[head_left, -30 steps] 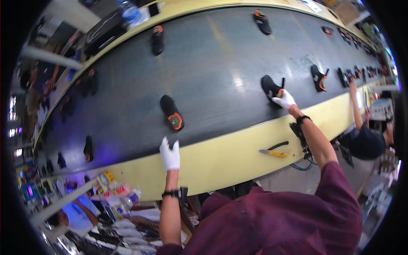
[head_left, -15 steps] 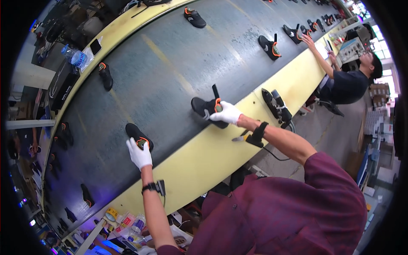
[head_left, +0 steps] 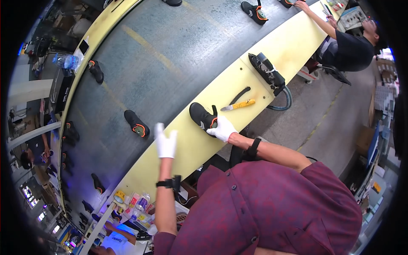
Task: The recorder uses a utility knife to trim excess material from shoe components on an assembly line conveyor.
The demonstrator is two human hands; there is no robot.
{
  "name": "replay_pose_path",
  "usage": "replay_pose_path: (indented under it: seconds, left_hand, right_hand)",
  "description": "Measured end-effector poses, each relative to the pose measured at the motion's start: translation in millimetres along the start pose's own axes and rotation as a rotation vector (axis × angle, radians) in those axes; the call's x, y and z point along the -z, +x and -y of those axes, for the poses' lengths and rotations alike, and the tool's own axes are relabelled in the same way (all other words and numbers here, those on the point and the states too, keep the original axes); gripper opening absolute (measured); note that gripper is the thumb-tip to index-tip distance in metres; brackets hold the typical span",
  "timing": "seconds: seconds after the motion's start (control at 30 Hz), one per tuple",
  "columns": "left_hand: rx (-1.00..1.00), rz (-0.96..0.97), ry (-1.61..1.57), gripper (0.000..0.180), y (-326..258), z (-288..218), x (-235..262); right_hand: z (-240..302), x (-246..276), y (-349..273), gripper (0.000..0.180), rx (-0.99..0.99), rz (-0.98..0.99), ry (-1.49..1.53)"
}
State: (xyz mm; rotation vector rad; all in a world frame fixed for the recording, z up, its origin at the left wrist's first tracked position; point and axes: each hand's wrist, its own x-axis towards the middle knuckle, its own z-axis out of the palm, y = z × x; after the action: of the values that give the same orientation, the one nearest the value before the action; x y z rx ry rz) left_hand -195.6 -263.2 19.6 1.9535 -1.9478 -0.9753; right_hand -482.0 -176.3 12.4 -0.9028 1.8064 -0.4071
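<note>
A black sneaker [head_left: 199,114] with an orange-trimmed collar rests on the yellow ledge in front of me. My right hand [head_left: 223,129], in a white glove, grips it at the heel and collar. My left hand [head_left: 166,143], gloved too, hovers over the ledge beside the belt with its fingers apart, holding nothing. Nearest to it on the dark belt lies another black shoe [head_left: 137,123], apart from the hand. Just right of the held sneaker are a yellow-handled tool [head_left: 242,104] with a pointed tip and a curved black strip [head_left: 240,95].
A black iron-like tool [head_left: 264,70] with a grey hose stands farther along the ledge [head_left: 293,40]. More shoes sit spaced out on the belt [head_left: 178,76]. At the upper right a co-worker [head_left: 350,49] reaches toward a shoe. Clutter with a tape roll [head_left: 120,196] lies lower left.
My right hand has brought the sneaker from the belt onto the ledge. My left hand has let go of the other shoe and moved right, its fingers spreading.
</note>
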Motion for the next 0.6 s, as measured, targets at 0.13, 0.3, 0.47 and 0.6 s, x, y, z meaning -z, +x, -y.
replay_pose_path:
  seconds: [0.13, 0.3, 0.47, 0.6]
  left_hand:
    - [0.005, 0.319, -0.100, 0.109, -76, -57, -70]
    - [0.058, 0.394, -0.132, 0.123, -80, -127, -77]
    - [-0.107, 0.296, 0.139, 0.085, -59, -95, -95]
    - [-0.366, 0.196, 0.090, 0.092, -47, -65, -90]
  right_hand:
    - [0, 8, -13, 0.067, -0.001, 0.083, 0.046]
    - [-39, -22, -1, 0.070, 0.034, -0.010, 0.188]
    - [14, -20, -36, 0.067, 0.180, -0.082, -0.031]
    - [9, -7, -33, 0.051, 0.205, -0.008, -0.169]
